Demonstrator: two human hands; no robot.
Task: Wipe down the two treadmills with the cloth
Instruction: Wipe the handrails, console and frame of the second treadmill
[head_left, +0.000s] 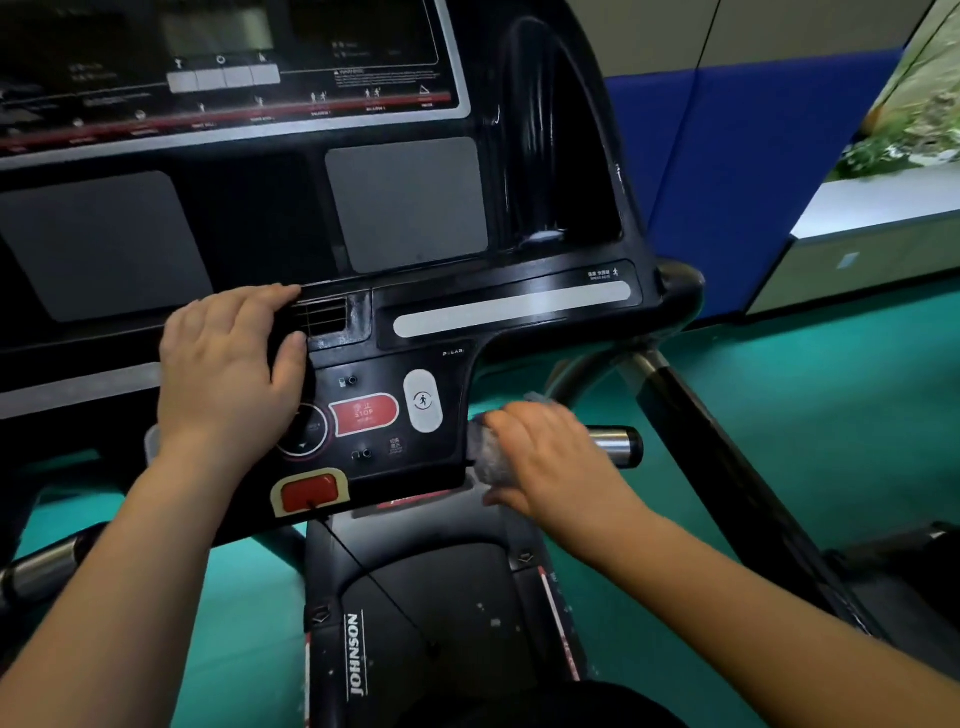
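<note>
Johnson treadmill deck lay lowest, below the console. L hand lay flat, fingers spread, on console just left of STOP button. R hand gripped grey cloth around the handlebar, right of STOP button.

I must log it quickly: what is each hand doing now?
Left hand: open, flat on the console, holding nothing.
Right hand: closed on the cloth.
</note>
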